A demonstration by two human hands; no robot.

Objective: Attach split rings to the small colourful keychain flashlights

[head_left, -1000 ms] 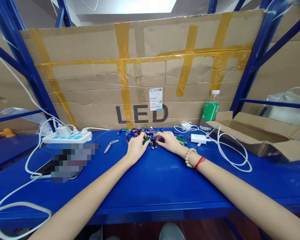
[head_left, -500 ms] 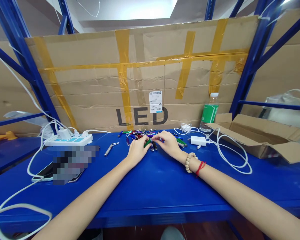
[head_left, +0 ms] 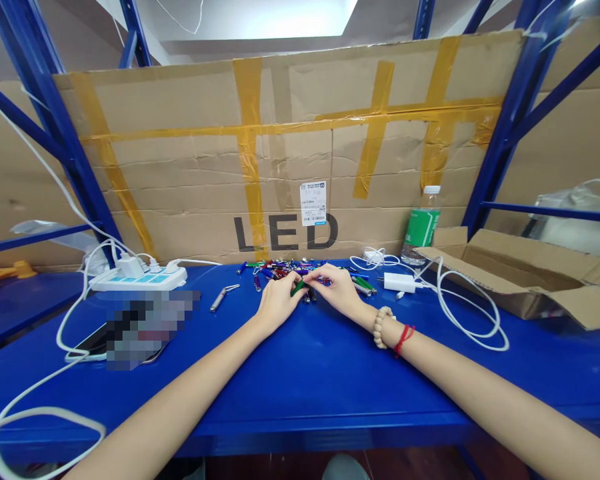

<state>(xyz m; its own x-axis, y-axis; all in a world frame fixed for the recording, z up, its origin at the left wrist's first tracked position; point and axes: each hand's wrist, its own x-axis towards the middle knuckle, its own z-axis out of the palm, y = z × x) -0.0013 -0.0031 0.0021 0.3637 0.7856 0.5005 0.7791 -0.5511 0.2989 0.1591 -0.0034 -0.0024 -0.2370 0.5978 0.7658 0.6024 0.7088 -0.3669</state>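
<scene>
My left hand [head_left: 279,297] is closed on a small green metal tube [head_left: 298,287], pinched between thumb and fingers. My right hand [head_left: 336,288] meets it from the other side, thumb and forefinger pinched at the tube's upper right end; whatever tiny part they grip is hidden. Behind and under both hands spreads a pile of small coloured metal tubes [head_left: 280,265], blue, red, purple, green and silver, some with metal clips. Apart from the pile, a silver tube with a wire clip [head_left: 219,300] lies to the left.
On the blue shelf [head_left: 305,380], a power strip [head_left: 145,280] with cables and a partly blurred phone [head_left: 93,340] lie left. To the right are a white charger [head_left: 399,283] with looped cable, a green-labelled bottle [head_left: 422,228] and an open cardboard box [head_left: 520,280]. A cardboard sheet [head_left: 190,193] stands behind.
My right fingertips have come in against the end of the green tube, where a small gap showed before. The tube has tilted slightly in my left hand. The view has shifted a little.
</scene>
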